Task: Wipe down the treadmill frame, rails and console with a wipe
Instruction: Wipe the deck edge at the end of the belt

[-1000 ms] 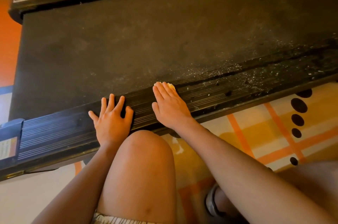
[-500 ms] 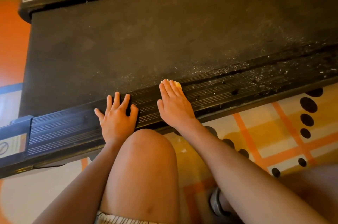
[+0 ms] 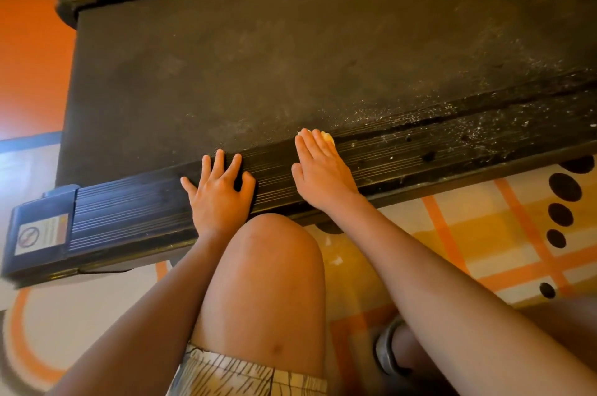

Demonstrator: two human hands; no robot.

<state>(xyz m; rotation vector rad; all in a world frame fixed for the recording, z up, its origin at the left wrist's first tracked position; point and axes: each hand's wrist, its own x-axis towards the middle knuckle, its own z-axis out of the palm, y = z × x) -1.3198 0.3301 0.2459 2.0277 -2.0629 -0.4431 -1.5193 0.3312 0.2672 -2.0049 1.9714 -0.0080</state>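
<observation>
Left hand (image 3: 219,192) is laid flat on the ribbed rail (image 3: 420,153), fingers spread, nothing held. Right hand (image 3: 319,172) is pressed flat just beside it, fingers straight and together. Wipe (image 3: 327,136) is pinned under the right fingertips at the rail's edge by the belt (image 3: 290,56); only a yellowish corner is seen. Pale specks are seen on the rail right of the hand. A knee (image 3: 268,266) is seen between the arms.
</observation>
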